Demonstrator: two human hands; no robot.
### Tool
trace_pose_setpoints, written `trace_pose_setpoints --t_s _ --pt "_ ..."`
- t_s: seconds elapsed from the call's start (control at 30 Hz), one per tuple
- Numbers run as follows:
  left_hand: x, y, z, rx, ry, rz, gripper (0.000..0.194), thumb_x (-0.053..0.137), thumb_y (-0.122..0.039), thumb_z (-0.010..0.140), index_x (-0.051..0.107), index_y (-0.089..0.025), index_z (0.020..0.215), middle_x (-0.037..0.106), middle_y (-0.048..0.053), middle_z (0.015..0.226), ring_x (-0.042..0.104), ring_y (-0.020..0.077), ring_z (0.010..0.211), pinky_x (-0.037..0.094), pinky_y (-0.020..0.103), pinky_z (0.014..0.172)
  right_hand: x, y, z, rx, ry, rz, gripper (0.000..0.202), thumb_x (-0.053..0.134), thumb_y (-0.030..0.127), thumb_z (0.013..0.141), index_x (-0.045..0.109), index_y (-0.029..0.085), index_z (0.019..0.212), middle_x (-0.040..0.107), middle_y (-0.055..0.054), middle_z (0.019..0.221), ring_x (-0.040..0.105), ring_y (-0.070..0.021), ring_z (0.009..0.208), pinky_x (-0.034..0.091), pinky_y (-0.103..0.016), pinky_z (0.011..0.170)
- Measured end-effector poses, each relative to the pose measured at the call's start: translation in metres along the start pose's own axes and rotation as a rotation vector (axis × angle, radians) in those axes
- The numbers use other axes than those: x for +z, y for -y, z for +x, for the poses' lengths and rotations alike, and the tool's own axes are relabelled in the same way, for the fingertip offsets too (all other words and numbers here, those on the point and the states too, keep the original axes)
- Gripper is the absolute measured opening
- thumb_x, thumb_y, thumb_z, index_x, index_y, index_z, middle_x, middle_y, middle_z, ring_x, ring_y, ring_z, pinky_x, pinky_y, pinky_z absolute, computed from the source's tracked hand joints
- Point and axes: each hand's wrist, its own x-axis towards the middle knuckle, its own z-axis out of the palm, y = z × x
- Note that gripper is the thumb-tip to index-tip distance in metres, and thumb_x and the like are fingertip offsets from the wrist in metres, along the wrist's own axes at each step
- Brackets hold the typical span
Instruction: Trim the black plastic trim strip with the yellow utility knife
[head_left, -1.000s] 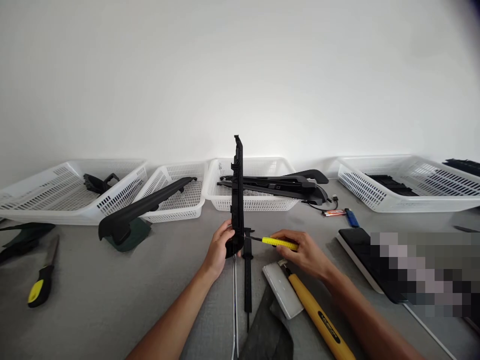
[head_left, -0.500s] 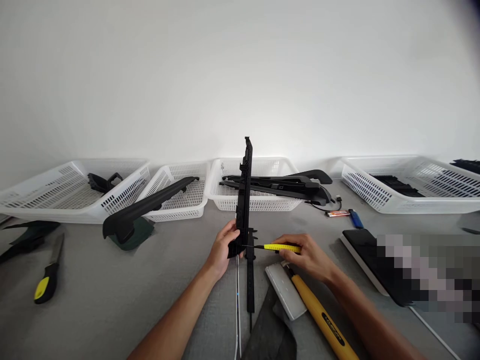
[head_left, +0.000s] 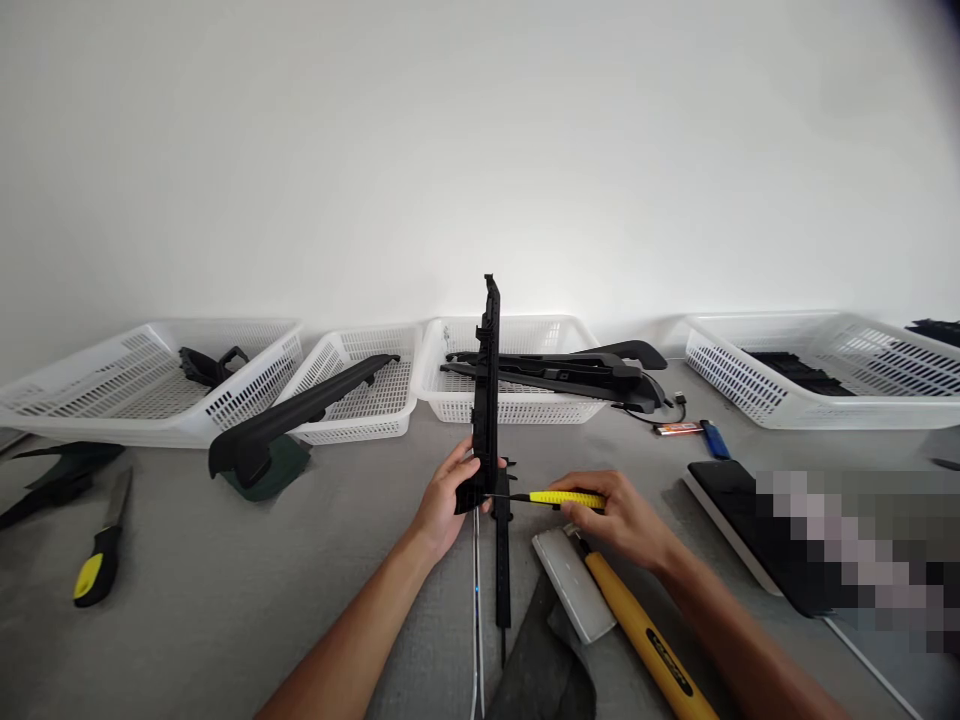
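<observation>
My left hand [head_left: 444, 500] is closed around the lower end of a long black plastic trim piece [head_left: 487, 390], which stands nearly upright. In my right hand [head_left: 619, 515] is a yellow utility knife [head_left: 566, 498], pointing left. Its thin dark tip reaches the lower end of the trim piece; whether it touches the plastic I cannot tell. Just beyond that spot a black caliper [head_left: 502, 560] lies lengthwise on the table. Below my right hand are a white block [head_left: 574, 585] and a tool with a yellow handle [head_left: 641, 630].
White baskets [head_left: 360, 430] line the wall, several holding black parts. Another black trim piece [head_left: 300, 415] leans on one basket over dark green fabric [head_left: 274, 470]. A file-like tool [head_left: 103, 550] lies left. A phone-like black device [head_left: 750, 520], blue lighter [head_left: 715, 440] and dark cloth [head_left: 544, 660] lie about.
Almost nothing differs. The top of the trim piece has shifted very slightly left, and the view has moved a little. Both hands keep their holds.
</observation>
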Motion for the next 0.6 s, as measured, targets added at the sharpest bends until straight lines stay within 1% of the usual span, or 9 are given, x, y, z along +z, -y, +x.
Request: trace_pose_setpoints --t_s 0.07,0.13,0.2,0.3,0.37,0.47,0.53,0.6 --pt "0.0 -0.001 0.0 -0.002 0.021 -0.017 0.065 0.079 -0.039 0.085 0.057 -0.016 0.142 0.077 0.011 0.106 0.063 0.0162 0.071 0.047 0.025 0.054 0.002 0.001 0.0 -0.007 0.014 -0.005 0.036 0.058 0.043 0.094 0.081 0.017 0.105 0.074 -0.003 0.085 0.06 -0.0166 0.071 0.044 -0.027 0.065" --pt "0.002 -0.002 -0.001 0.008 0.041 -0.033 0.066 0.078 -0.041 0.088 0.055 -0.017 0.145 0.077 0.012 0.108 0.062 0.016 0.072 0.047 0.025 0.057 0.005 0.004 0.0 -0.01 -0.011 -0.005 0.036 0.057 0.043 0.096 0.08 0.017 0.106 0.074 -0.004 0.087 0.061 -0.0169 0.073 0.044 -0.027 0.066" --pt "0.004 -0.004 -0.002 0.008 0.043 -0.055 0.061 0.078 -0.043 0.089 0.059 -0.017 0.141 0.077 0.011 0.106 0.062 0.0161 0.073 0.046 0.024 0.058 0.008 0.006 0.001 -0.029 -0.013 0.007 0.037 0.056 0.045 0.098 0.08 0.017 0.106 0.075 -0.004 0.09 0.061 -0.0166 0.074 0.044 -0.026 0.067" --pt "0.008 -0.006 -0.004 -0.021 0.038 -0.096 0.047 0.077 -0.048 0.089 0.069 -0.017 0.123 0.076 0.009 0.097 0.061 0.0155 0.071 0.043 0.024 0.056 0.009 0.009 0.001 -0.058 0.021 0.002 0.037 0.057 0.045 0.099 0.08 0.017 0.105 0.075 -0.005 0.09 0.06 -0.0157 0.073 0.042 -0.026 0.065" --pt "0.01 -0.006 -0.004 -0.024 0.031 -0.117 0.04 0.079 -0.049 0.087 0.073 -0.016 0.108 0.075 0.008 0.092 0.059 0.0149 0.07 0.042 0.023 0.055 0.009 0.01 0.002 -0.054 0.006 -0.014 0.037 0.056 0.044 0.099 0.08 0.016 0.104 0.074 -0.004 0.086 0.058 -0.0152 0.071 0.04 -0.026 0.064" --pt "0.011 -0.004 -0.005 -0.037 0.017 -0.106 0.04 0.081 -0.052 0.084 0.073 -0.015 0.094 0.073 0.007 0.089 0.057 0.0136 0.066 0.041 0.024 0.054 0.009 0.01 0.002 -0.056 0.002 -0.019 0.036 0.057 0.043 0.097 0.081 0.017 0.104 0.074 -0.004 0.085 0.058 -0.0152 0.07 0.04 -0.026 0.064" --pt "0.011 -0.003 -0.004 -0.045 0.016 -0.089 0.043 0.082 -0.055 0.083 0.072 -0.014 0.091 0.073 0.007 0.089 0.055 0.0125 0.064 0.041 0.024 0.053 0.009 0.009 0.002 -0.059 0.013 -0.022 0.035 0.058 0.042 0.096 0.081 0.017 0.105 0.074 -0.004 0.086 0.059 -0.0152 0.07 0.039 -0.026 0.064" --pt "0.011 -0.003 -0.004 -0.031 0.022 -0.078 0.044 0.082 -0.056 0.082 0.071 -0.015 0.09 0.072 0.007 0.088 0.054 0.0125 0.064 0.041 0.023 0.053 0.008 0.007 0.002 -0.048 -0.015 -0.036 0.036 0.057 0.042 0.096 0.081 0.017 0.105 0.074 -0.004 0.085 0.059 -0.0156 0.07 0.039 -0.027 0.064"
